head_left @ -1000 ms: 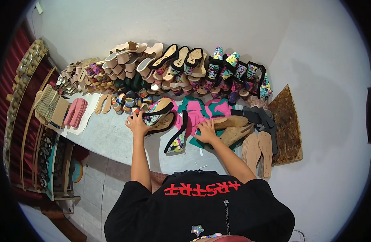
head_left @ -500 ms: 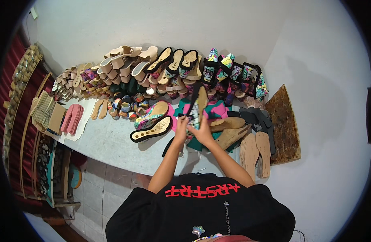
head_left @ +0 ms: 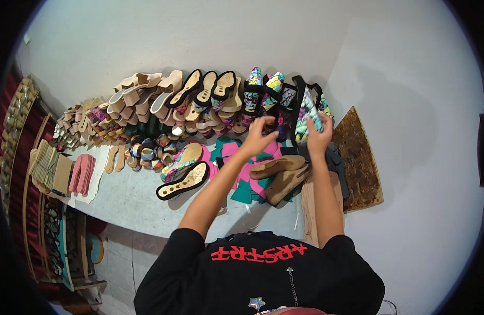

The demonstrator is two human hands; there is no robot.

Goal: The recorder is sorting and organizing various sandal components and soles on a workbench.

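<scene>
At the right end of the shoe pile, my right hand point(head_left: 321, 134) grips a wedge shoe sole point(head_left: 307, 116) with a multicoloured patterned covering and black edging. It is tilted up against the other shoes. My left hand point(head_left: 260, 137) is raised over the table with fingers curved apart, holding nothing, close to the patterned wedges point(head_left: 252, 94) in the pile. Below my hands lie two wooden shoe lasts point(head_left: 279, 167) on pink and green material pieces point(head_left: 244, 191). Another black-edged wedge sole point(head_left: 183, 181) lies left of them, beside a patterned one point(head_left: 188, 156).
Beige shoes point(head_left: 138, 92) are heaped along the wall. Small colourful shoes point(head_left: 147, 154), pink insoles point(head_left: 82, 173) and a cardboard box point(head_left: 62, 173) stand to the left. Tan insoles point(head_left: 307, 205) and a brown board point(head_left: 360, 163) are at the right. Racks point(head_left: 45, 210) stand far left.
My right hand has carried the wedge sole rightward from the table's middle to the pile. My left hand has let go of it and moved apart. The view has shifted slightly.
</scene>
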